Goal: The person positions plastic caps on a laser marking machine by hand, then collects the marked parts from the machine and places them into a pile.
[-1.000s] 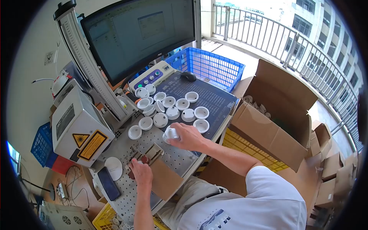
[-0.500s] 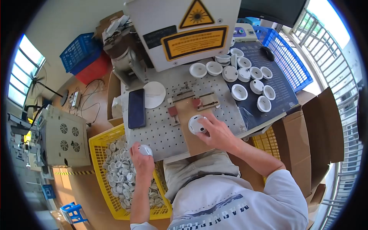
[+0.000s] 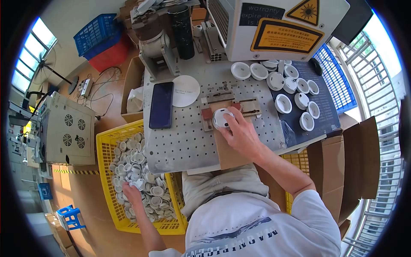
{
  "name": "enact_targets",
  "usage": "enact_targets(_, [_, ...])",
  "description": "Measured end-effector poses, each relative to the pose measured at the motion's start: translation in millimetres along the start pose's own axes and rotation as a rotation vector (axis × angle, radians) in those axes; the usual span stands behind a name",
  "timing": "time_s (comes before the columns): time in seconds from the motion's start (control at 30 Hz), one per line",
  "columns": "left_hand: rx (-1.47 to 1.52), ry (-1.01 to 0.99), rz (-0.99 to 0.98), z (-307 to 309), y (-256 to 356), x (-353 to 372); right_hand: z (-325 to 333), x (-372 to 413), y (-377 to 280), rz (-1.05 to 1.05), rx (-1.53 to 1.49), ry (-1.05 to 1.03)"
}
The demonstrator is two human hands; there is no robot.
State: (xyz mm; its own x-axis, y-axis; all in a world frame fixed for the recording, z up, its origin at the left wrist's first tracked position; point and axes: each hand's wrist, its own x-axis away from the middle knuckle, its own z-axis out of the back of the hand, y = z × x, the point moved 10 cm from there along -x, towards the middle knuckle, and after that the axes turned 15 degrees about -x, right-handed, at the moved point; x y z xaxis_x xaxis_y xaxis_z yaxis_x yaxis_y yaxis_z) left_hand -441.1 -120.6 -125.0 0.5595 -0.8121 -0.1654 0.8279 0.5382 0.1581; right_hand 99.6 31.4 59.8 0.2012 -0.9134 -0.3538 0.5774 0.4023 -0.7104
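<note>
One white cap, judged light, stiff and slick, is pinched at its rim by the right hand; left hand grip unclear.

Dressed in a white short-sleeved T-shirt, loose and softly creased over the shoulder, cut off above the elbow on the right. Printed across the front in dark blue with a brushed swoosh and lines of block capitals, seen upside down and only partly legible, starting "MAGNI". Clad below in light grey-beige trousers, rumpled over the lap, edged at the waist with a thin dark band. Bare from sleeve down to right hand; likewise bare along the forearm to left hand, with only a white sliver of sleeve at the bottom edge.
</note>
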Motion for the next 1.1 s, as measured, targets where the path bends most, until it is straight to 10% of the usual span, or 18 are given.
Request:
enact_targets(0.63, [-0.116, 0.008, 0.012, -17.7, -24.7, -21.3, 18.7, 4.2, 3.4, -0.014, -0.200, 0.121])
enact_targets(0.83, [-0.124, 0.025, -0.011, -2.7, -20.5, -19.1, 120.5, 36.9, 63.8, -0.287, 0.106, 0.513])
enact_targets(1.1, [0.288, 0.236, -0.235, 45.4, 43.4, -4.3, 124.0, 49.5, 107.9, -0.278, 0.346, 0.419])
